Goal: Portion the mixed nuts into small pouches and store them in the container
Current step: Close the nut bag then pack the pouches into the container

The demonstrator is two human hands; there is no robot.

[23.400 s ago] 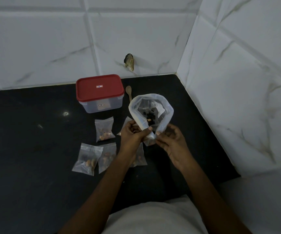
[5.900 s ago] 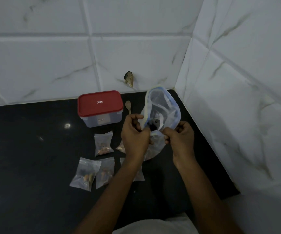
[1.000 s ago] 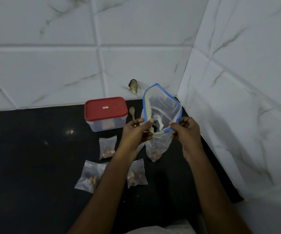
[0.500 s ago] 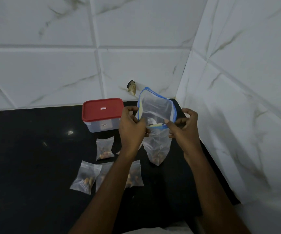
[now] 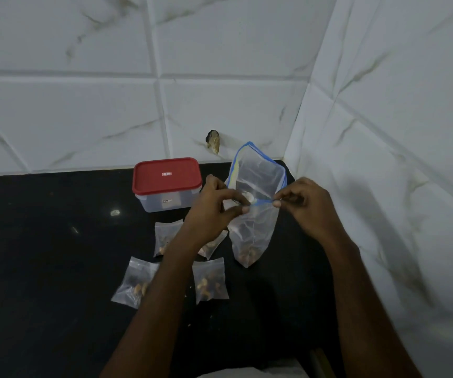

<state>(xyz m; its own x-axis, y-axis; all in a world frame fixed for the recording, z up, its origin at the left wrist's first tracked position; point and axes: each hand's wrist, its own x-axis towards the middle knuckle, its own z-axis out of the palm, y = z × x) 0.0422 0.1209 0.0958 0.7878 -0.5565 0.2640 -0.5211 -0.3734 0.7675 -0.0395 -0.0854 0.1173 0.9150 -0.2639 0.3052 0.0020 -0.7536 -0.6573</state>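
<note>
A large clear zip bag (image 5: 256, 214) with a blue rim stands upright on the black counter (image 5: 42, 255), a few nuts lying at its bottom. My left hand (image 5: 214, 211) pinches the near rim on the left, and my right hand (image 5: 304, 205) pinches the same rim on the right. Several small clear pouches of nuts lie in front: one (image 5: 165, 237) behind my left forearm, one (image 5: 211, 245) under my wrist, one (image 5: 135, 285) at the front left and one (image 5: 210, 279) at the front right. The clear container (image 5: 166, 184) has its red lid on.
White marble-look tiled walls close the counter at the back and on the right, forming a corner just behind the bag. A small dark chipped hole (image 5: 213, 140) marks the back wall. A light reflection (image 5: 115, 212) shows on the counter, left of the container.
Both hands have drawn closer along the bag's near rim, the opening has narrowed, and the bag stands a little lower on the counter. The spoon beside the container is now hidden behind my left hand.
</note>
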